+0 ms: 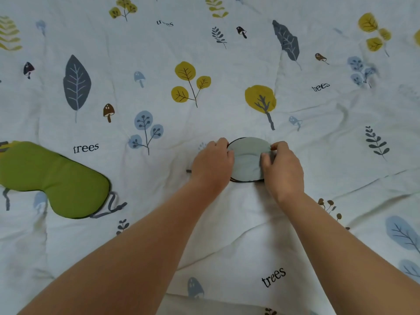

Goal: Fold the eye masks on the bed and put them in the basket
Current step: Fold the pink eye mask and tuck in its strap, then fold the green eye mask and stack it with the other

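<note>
A single head camera looked forward and steeply down at the bed [227, 223] from close above. Both forearms reached in from the bottom edge, and the printed cover filled the whole wide-angle view.

Bed in white leaf-and-mushroom print duvet [227, 223], wrinkled, green eye mask [54, 178] flat at left, folded pale grey-blue eye mask [247, 160] at centre

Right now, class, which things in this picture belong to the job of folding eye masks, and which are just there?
Part of the job:
grey mask, folded, held by the left hand and right hand
green mask, flat, unfolded

Just there:
bedsheet with its leaf print
No basket is in view.
</note>
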Available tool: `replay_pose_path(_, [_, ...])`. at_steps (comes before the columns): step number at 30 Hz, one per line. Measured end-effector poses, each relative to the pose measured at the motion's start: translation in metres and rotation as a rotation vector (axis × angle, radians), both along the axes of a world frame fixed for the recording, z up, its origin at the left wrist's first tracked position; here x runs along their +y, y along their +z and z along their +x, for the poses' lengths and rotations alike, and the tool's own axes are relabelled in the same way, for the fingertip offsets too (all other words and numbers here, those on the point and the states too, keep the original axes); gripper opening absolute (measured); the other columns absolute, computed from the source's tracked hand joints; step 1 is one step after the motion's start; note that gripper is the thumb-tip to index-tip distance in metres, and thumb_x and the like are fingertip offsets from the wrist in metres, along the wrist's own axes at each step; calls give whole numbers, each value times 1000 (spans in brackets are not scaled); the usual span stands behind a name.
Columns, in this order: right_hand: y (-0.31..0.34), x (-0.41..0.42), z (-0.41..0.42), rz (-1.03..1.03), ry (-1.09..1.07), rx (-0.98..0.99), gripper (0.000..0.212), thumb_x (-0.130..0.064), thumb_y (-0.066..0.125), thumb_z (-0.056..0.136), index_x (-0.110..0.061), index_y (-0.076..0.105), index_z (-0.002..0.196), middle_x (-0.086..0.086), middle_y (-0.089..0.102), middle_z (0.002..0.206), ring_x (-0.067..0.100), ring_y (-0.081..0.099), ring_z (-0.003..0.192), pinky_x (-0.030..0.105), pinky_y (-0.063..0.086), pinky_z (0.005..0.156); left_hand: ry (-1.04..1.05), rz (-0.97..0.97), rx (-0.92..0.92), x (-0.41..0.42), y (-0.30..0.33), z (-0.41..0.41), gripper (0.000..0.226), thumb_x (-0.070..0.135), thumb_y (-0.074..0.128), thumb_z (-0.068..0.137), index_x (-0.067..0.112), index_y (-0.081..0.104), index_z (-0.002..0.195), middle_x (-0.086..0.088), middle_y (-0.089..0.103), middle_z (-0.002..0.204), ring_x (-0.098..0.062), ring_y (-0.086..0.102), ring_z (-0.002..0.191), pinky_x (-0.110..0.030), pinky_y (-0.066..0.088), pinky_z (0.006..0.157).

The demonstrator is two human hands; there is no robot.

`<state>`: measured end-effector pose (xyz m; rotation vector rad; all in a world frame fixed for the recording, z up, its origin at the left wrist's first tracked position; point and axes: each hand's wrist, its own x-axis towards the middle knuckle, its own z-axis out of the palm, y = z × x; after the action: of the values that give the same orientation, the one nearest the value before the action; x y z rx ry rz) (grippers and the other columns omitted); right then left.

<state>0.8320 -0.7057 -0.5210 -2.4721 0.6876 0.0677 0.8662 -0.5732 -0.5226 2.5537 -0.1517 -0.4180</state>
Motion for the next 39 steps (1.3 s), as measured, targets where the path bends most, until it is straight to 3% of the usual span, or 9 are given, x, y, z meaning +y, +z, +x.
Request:
replay_pose_path(4, [11, 11, -7, -158, 18, -67, 26, -18, 48, 90, -5, 50, 113, 18, 52, 112, 34, 48, 102, 38, 40, 75, 113, -27, 6, 14, 7, -1, 28, 24, 40, 92, 6, 54, 108, -16, 58, 111, -32, 50, 103, -39, 40, 82])
replay_pose_path(9, [28, 39, -17, -195, 211, -128, 23, -10, 54, 85, -1, 57, 106, 21, 53, 107, 36, 50, 97, 45, 45, 79, 140, 12, -53, 45, 19, -18, 28, 24, 42, 90, 9, 53, 110, -14, 53, 116, -29, 45, 108, -39, 39, 91])
replay_pose_path(15, [43, 88, -35, -206, 578, -148, 3, 5, 62, 72, 6, 62, 75, 25, 59, 77, 38, 56, 68, 44, 49, 56, 234, 37, -90, 93, 39, -37, 25, 13, 45, 86, 9, 57, 108, -13, 59, 112, -27, 48, 105, -36, 41, 88])
replay_pose_path(21, [47, 137, -40, -227, 799, -53, 15, 9, 75, 55, 2, 65, 65, 21, 62, 65, 35, 60, 55, 35, 50, 44, 303, 48, -136, 150, 56, -39, 22, 8, 46, 85, 5, 62, 99, -16, 65, 102, -29, 54, 96, -36, 42, 81])
replay_pose_path(23, [44, 153, -40, -270, 872, -29, 12, 1, 69, 68, -1, 63, 78, 18, 62, 79, 33, 60, 67, 35, 47, 54, 374, 47, -170, 169, 58, -37, 21, 6, 45, 85, 4, 63, 96, -16, 65, 100, -30, 55, 93, -36, 41, 78])
replay_pose_path(26, [38, 181, -40, -259, 970, 43, 18, -9, 46, 89, -6, 55, 104, 14, 56, 105, 30, 54, 93, 35, 41, 73, 475, 89, -226, 200, 58, -35, 21, 2, 45, 83, 3, 63, 93, -19, 65, 97, -32, 56, 92, -37, 41, 75])
replay_pose_path(30, [44, 220, -36, -285, 887, 21, 16, -25, 62, 82, -11, 63, 90, 8, 64, 89, 22, 62, 77, 29, 50, 62, 553, 233, -148, 249, 45, -34, 32, 0, 44, 81, 1, 59, 109, -22, 58, 115, -36, 48, 109, -44, 40, 87])
replay_pose_path(33, [40, 246, -29, -81, 855, 137, 33, -31, 37, 97, -4, 50, 111, 16, 54, 112, 30, 52, 100, 38, 46, 82, 566, 305, -109, 277, 37, -31, 36, 1, 42, 83, -2, 53, 117, -26, 51, 124, -40, 44, 112, -47, 38, 90])
replay_pose_path(39, [33, 282, -21, 119, 591, 365, 53, -42, 37, 95, 0, 38, 128, 18, 50, 126, 31, 49, 112, 39, 42, 93, 557, 321, -68, 299, 25, -22, 35, 13, 44, 89, -5, 45, 119, -28, 39, 136, -46, 37, 121, -55, 36, 98])
